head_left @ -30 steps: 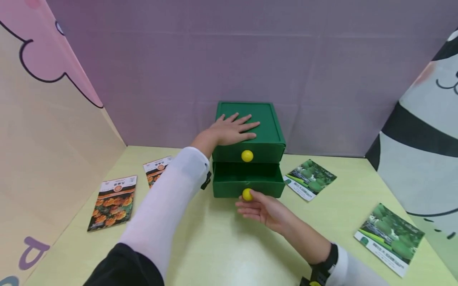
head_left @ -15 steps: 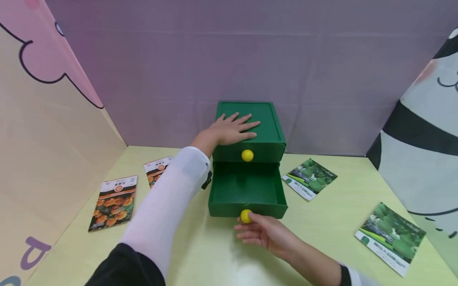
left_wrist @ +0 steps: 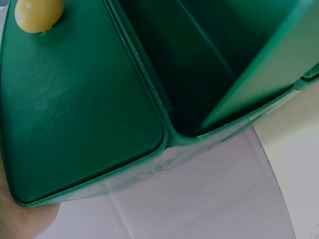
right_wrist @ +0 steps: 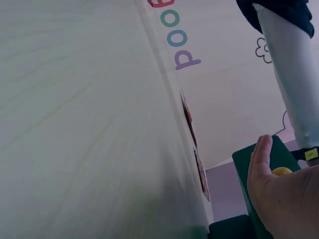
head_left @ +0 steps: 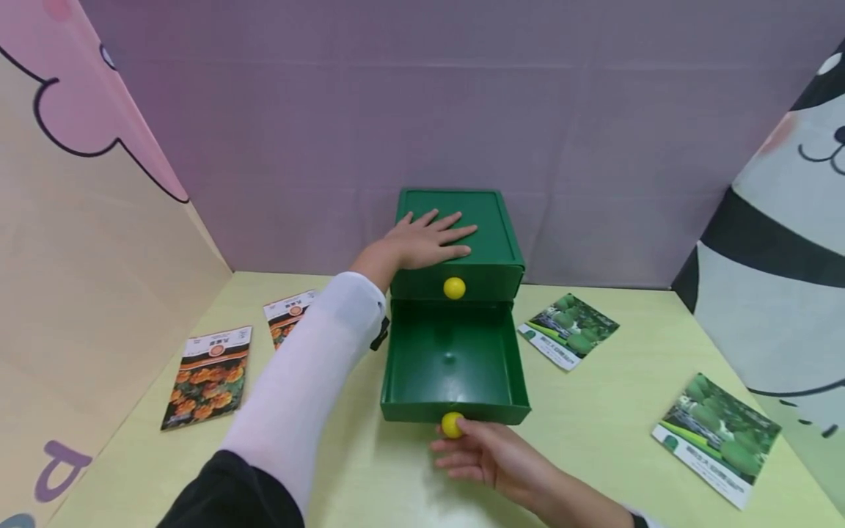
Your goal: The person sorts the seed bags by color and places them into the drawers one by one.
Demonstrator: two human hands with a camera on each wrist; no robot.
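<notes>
A small green two-drawer chest stands at the back of the yellow table. My left hand lies flat on its top, fingers straight. The lower drawer is pulled far out and looks empty. My right hand pinches that drawer's yellow knob from below. The upper drawer is closed, with its yellow knob showing. In the left wrist view the upper drawer's front and the open drawer fill the frame.
Two orange flower seed packets lie left of the chest. Two green seed packets lie to its right. Cartoon-printed panels stand on both sides, and a purple backdrop is behind.
My right hand has pulled the lower drawer from slightly out to far out toward me. The left hand has stayed flat on the chest's top.
</notes>
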